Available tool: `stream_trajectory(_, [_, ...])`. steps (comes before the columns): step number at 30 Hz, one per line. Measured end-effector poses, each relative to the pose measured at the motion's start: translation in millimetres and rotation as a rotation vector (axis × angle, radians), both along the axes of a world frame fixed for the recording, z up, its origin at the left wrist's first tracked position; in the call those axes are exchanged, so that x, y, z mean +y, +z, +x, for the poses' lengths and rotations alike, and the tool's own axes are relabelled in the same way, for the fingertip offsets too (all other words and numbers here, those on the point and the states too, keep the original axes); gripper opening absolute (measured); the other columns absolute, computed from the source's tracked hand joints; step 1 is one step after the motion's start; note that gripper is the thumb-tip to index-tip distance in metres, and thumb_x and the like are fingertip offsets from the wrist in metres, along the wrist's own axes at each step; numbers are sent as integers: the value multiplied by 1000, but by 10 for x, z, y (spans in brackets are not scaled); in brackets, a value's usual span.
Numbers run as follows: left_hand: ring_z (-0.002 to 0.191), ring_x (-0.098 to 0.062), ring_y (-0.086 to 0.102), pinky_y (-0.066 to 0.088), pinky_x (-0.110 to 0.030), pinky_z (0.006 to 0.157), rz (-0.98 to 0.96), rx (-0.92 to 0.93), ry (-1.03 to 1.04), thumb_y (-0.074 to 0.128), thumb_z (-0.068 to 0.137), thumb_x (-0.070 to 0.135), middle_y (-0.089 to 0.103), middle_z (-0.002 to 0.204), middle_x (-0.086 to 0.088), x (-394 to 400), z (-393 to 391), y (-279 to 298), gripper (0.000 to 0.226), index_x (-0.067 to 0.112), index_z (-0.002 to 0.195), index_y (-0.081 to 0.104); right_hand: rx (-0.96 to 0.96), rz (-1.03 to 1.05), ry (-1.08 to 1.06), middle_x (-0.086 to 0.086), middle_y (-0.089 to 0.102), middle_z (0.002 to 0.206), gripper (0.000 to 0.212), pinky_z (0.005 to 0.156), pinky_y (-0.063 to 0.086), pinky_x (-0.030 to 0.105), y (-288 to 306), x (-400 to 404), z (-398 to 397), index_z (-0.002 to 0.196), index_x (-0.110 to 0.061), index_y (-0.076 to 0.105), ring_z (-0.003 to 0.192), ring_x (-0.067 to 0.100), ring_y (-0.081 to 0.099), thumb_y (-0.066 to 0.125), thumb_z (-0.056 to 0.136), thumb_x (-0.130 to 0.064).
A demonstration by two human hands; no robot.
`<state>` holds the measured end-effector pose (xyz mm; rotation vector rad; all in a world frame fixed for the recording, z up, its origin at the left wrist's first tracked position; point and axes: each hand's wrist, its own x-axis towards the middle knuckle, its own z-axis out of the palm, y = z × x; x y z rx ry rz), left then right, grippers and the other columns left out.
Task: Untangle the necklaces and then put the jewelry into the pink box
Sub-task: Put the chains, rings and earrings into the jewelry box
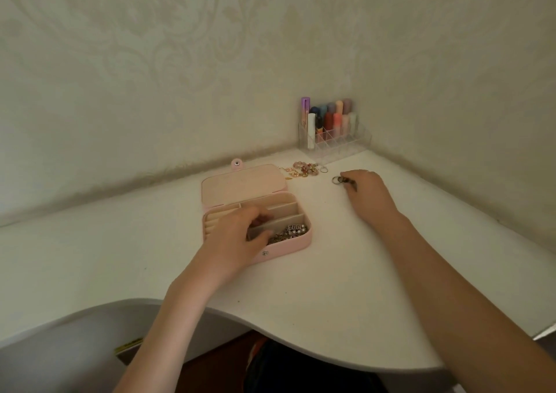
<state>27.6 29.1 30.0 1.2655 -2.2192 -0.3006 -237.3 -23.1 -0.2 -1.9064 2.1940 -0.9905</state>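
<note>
Two bare hands work over a white curved desk (316,287). The right hand (368,195) lies palm-down near the desk's far right corner, fingers curled, pinching small metal rings (338,179) at its fingertips; the forearm runs back toward the near right edge. The left hand (237,242) reaches over the near side of a pink rectangular jewelry box (296,246), fingers bent down into a middle compartment around something small and dark; whether it is truly gripped cannot be told from this blurred view.

The box sits at the middle of the desk, toward the far edge, its lid (243,183) lying open toward the wall, with a snap tab at the far corner. Cream dividers split the inside; the nearest right compartment holds a heap of tangled chains and beaded metal jewelry (290,231).

Beyond the box's right end, near the far edge, lies a loose cluster of pink beaded and gold jewelry (304,169), with a small silver ring (323,169) just beside it. A clear acrylic organizer (334,139) holding coloured lipstick tubes stands in the far corner against patterned cream wallpaper (150,61).
</note>
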Motion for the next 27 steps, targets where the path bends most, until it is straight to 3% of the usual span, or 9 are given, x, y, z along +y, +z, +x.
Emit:
stream_trajectory(4, [71, 14, 52, 34, 0, 70, 92, 215, 17, 68, 84, 11, 60, 81, 21, -8, 22, 10, 16, 24, 94, 68, -8, -18, -12, 20, 63, 116, 32, 92, 44, 41, 12, 3, -5, 121, -3, 61, 109, 34, 56, 48, 93, 1])
stream_trajectory(9, [87, -13, 60, 40, -23, 77, 66, 567, 436, 63, 86, 14, 66, 92, 4, -292, 314, 94, 9, 15, 95, 65, -54, -84, -42, 15, 61, 115, 32, 88, 43, 35, -6, 3, -17, 123, -10, 58, 110, 28, 53, 49, 93, -4])
stream_trajectory(12, [108, -24, 55, 37, -27, 84, 275, 455, 572, 69, 84, 29, 56, 120, -9, -581, 455, 9, 54, 3, 127, 49, -111, -173, -26, 10, 63, 110, 27, 83, 41, 31, 10, 15, -15, 117, -12, 59, 106, 26, 54, 49, 93, -5])
stream_trajectory(14, [97, -24, 57, 42, -31, 85, 506, 585, 513, 76, 76, 39, 55, 115, -10, -758, 523, -4, 75, 1, 133, 43, -165, -237, 7, 7, 65, 107, 22, 81, 39, 26, 40, 38, 11, 114, -12, 60, 100, 22, 57, 50, 94, -8])
stream_trajectory(18, [54, -18, 41, 32, -30, 57, 671, 653, 390, 83, 43, 52, 48, 62, -6, -1034, 598, 65, 58, 12, 70, 51, -273, -299, 35, 4, 66, 103, 18, 74, 38, 6, 98, 85, 119, 109, -11, 61, 88, 14, 58, 53, 94, -7])
stream_trajectory(21, [51, -19, 38, 25, -30, 53, 692, 500, 444, 82, 43, 58, 45, 53, -1, -1140, 544, 164, 57, 15, 61, 50, -428, -320, 68, -3, 65, 100, 14, 78, 46, 10, 168, 120, 345, 103, -13, 62, 85, 9, 59, 56, 92, -7])
stream_trajectory(23, [67, -22, 51, 36, -28, 57, 702, 420, 446, 79, 40, 68, 59, 77, -6, -1225, 483, 139, 81, 7, 92, 66, -533, -314, 114, -11, 63, 95, 12, 74, 45, 8, 203, 170, 598, 98, -16, 60, 84, 3, 59, 58, 91, -7])
stream_trajectory(25, [102, -28, 55, 50, -36, 81, 647, 277, 499, 71, 40, 76, 57, 115, -10, -1287, 430, 61, 108, 8, 123, 56, -608, -293, 197, -15, 62, 93, 13, 73, 45, 5, 177, 220, 857, 95, -15, 60, 82, -2, 61, 59, 90, -3])
stream_trajectory(27, [125, -32, 42, 38, -45, 104, 581, 192, 524, 65, 50, 79, 45, 135, -12, -1224, 375, 32, 105, 16, 132, 48, -626, -251, 235, -16, 63, 92, 15, 74, 43, 5, 111, 240, 1024, 93, -17, 60, 82, -6, 61, 59, 89, -4])
